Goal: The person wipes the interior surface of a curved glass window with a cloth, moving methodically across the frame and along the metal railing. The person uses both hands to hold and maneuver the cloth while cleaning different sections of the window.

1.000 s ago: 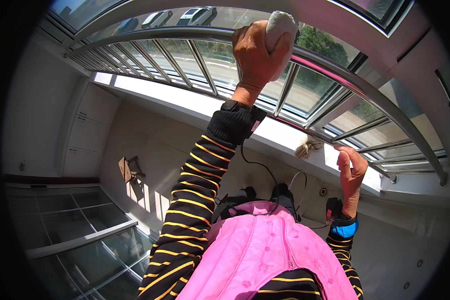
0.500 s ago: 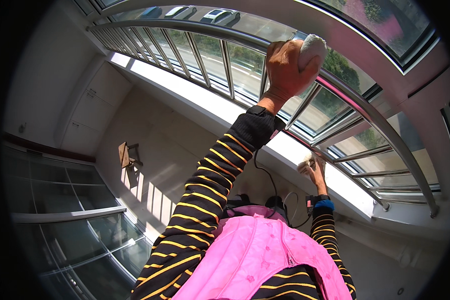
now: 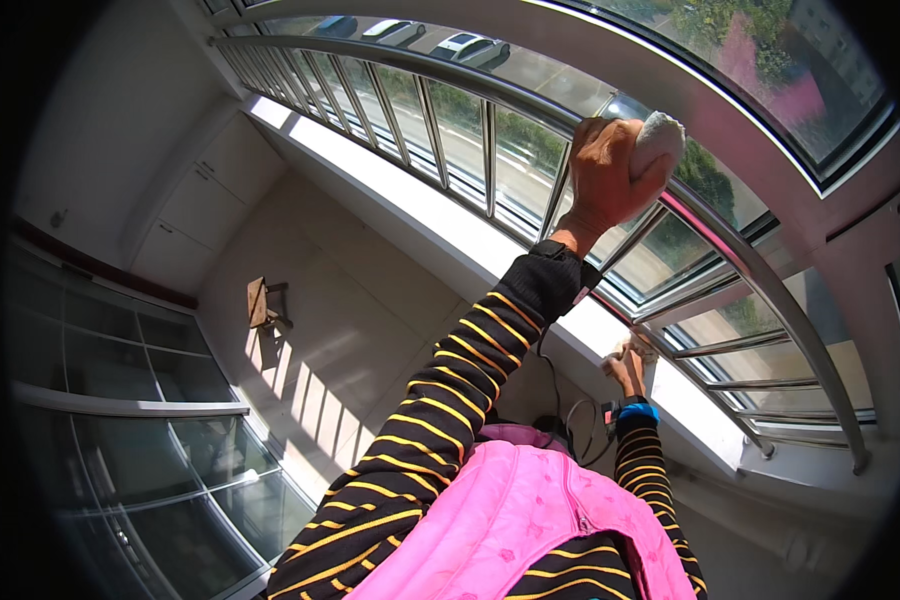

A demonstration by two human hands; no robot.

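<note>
My left hand (image 3: 602,172) reaches up to the curved metal top rail (image 3: 440,68) of the window railing. Its fingers wrap round a folded white cloth (image 3: 660,143), which presses against the rail. Lower down, my right hand (image 3: 627,372) is at the white window sill (image 3: 390,190), near the foot of the railing. A pale cloth (image 3: 632,347) is bunched in its fingers; part of it is hidden. Both forearms wear black sleeves with yellow stripes.
Upright metal bars run along the window, with a glass pane (image 3: 740,60) in a frame beyond. A small wooden stool (image 3: 258,302) stands on the floor to the left. Glass-panelled doors (image 3: 210,450) are at lower left, white cabinets (image 3: 205,200) at far left.
The whole view has shifted, so the railing sits lower and further right. My left hand stays on about the same stretch of rail. My right hand has turned, its cloth now nearer the railing.
</note>
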